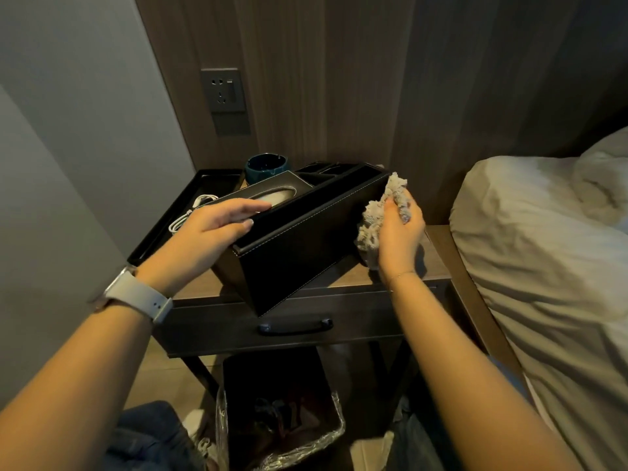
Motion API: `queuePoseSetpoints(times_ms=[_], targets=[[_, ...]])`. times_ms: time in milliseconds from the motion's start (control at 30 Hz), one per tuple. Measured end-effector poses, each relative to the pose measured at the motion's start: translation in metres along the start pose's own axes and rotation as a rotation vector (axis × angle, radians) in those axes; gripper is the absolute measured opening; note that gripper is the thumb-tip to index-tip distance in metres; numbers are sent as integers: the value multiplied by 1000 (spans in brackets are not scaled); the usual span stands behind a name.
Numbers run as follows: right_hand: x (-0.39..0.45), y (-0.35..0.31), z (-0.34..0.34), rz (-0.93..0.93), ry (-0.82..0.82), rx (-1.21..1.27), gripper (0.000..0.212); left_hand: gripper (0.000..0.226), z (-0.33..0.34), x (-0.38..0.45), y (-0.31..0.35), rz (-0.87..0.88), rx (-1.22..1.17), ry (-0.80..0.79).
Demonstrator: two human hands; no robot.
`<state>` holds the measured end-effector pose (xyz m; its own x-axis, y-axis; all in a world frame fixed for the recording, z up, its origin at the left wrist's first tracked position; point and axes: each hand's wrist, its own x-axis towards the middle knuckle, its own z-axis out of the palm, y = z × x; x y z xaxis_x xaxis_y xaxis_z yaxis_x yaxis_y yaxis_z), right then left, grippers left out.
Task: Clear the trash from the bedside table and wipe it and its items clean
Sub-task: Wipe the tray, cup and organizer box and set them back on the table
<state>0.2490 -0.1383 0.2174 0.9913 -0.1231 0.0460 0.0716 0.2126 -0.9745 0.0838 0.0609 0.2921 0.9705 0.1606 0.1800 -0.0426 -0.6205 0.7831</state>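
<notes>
The left hand lay flat, steadying the tilted black organizer box; the right hand clutched a bunched cloth against its side. Wiping looked midway, with ashtray and tabletop likely left

Desk organiser: black leather-look covering, matt, pale contrast stitching along its edges.
Cleaning cloth: pale, shaggy, rough-piled fabric.
Ashtray: glossy teal glaze, at the worktop's back edge.
Tray: black, faint sheen, at the left edge.
Worktop: wood grain, matt brown.
Drawer handle: dark, smooth, slightly shiny.
Bin liner: clear crinkled plastic.
Bedding: white creased cloth.
Watch strap: smooth pale rubbery band.
</notes>
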Motion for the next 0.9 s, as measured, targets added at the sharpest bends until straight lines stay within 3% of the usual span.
queuePoseSetpoints(times_ms=[100, 167, 267, 367, 433, 467, 533, 600, 700, 800, 900], targets=[[-32, 16, 33, -232, 142, -70, 43, 35, 0, 4, -2, -22, -19, -10], [-67, 33, 48, -354, 112, -95, 42, 35, 1, 5, -1, -31, -24, 4], [-126, 51, 54, -385, -53, -24, 41, 35, 2, 5, -1, -29, -32, 29], [-166, 58, 40, -409, -367, 27, 32, 35, -1, 4, -3, -24, -36, 19], [-164, 50, 15, -440, -462, 19, 41, 35, -5, 5, -3, -20, -26, -13], [-151, 44, 3, -404, -389, 18, 38, 35, -7, 5, -3, -25, -21, -30], [-108, 24, -19, -150, -143, 102, 20, 34, -10, 6, -5, -43, -39, -54], [-63, 9, -36, 56, 65, 174, 28, 34, -11, 6, -6, -54, -82, -58], [-29, 11, -28, 168, 40, 184, 27, 34, -12, 6, -7, -35, -114, -61], [-24, 27, -4, 62, 43, -200, 38, 33, -12, 6, -7, -26, -134, -77], [-44, 34, 13, 38, 16, -341, 41, 34, -10, 7, -9, -36, -142, -51]])
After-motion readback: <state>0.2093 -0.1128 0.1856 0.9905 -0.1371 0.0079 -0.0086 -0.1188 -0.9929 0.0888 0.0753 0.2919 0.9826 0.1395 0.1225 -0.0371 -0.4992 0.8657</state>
